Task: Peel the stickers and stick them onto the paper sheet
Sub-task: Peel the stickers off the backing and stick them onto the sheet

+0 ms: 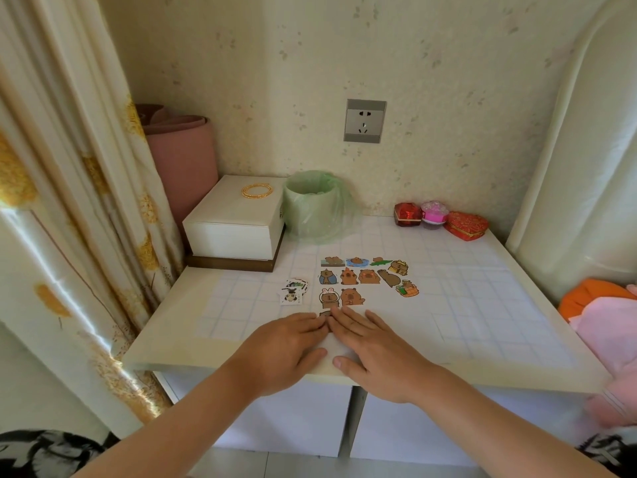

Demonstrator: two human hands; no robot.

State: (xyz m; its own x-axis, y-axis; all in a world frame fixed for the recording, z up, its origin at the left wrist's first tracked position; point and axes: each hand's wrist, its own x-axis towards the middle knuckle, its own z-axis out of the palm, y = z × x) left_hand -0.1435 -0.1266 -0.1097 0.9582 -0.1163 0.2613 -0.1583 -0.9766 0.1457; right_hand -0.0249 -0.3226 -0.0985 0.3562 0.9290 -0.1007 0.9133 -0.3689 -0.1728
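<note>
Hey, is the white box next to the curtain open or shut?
Shut: the white box has its top lying flat and closed, with gold bangles resting on it.

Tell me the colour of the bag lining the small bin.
Pale translucent green bag, seen clearly in the head view.

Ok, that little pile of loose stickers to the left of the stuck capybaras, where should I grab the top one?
From the sticker pile, pinch the top one at its near edge, coming in from the left with your left hand. The stickers lie flat and fanned, so probably only an exposed edge gives fingertips purchase.
</note>
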